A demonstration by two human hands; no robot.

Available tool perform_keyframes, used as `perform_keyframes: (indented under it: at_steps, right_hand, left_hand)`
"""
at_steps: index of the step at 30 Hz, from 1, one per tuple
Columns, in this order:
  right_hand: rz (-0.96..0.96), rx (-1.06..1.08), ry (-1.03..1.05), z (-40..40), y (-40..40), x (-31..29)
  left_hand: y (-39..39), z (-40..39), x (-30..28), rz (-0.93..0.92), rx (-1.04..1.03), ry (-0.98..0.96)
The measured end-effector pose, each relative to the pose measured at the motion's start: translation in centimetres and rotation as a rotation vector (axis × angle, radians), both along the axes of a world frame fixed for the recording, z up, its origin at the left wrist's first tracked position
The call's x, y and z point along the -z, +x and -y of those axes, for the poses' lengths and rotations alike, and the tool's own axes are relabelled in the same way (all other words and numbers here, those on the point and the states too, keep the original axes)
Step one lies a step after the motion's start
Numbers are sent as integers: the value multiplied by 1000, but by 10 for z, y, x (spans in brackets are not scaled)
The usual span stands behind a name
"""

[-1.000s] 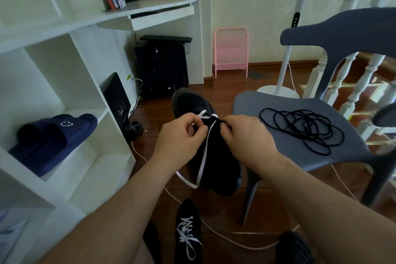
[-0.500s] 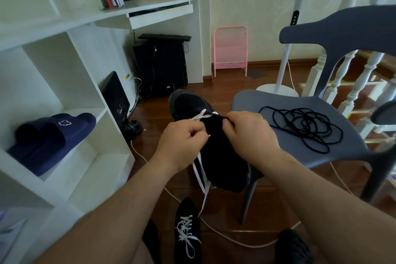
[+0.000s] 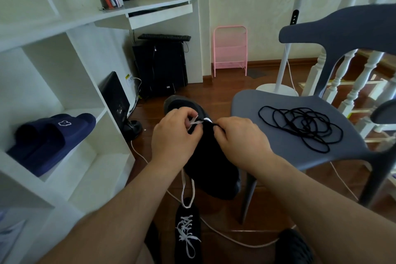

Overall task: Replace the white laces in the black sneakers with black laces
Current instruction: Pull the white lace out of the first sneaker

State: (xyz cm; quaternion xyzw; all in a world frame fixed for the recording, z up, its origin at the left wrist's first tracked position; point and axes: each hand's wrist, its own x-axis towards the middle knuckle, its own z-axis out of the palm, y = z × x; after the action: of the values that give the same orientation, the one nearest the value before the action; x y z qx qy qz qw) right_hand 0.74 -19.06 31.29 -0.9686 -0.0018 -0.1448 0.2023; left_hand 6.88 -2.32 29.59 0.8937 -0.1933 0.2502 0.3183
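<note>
Grey chair [image 3: 278, 135], just right of the right hand, carries the black laces [image 3: 300, 128] in a loose tangle, presumably staged within reach for fitting later. Held sneaker [image 3: 212, 167] hangs between both hands, raised off the floor so the eyelets face the person. Second sneaker [image 3: 188, 236] stands below the hands, white lacing intact. Left hand [image 3: 173, 137] pinches the white lace [image 3: 196, 122] near the toe-end eyelets, its slack trailing below. Right hand [image 3: 240, 137], fingers curled, grips the sneaker's upper, apparently bracing it. Judgement: unlacing is under way.
</note>
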Motion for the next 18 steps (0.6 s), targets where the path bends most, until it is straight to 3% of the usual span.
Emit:
perform_keyframes:
  at_steps: [14,18]
  right_hand:
    - [11,-98,103,0,-1,5]
    - [7,-31,77,-2,3,12]
  left_hand:
    - [-6,-2,-9,86,-52,103]
    - [-5,-1,-4,29,95,12]
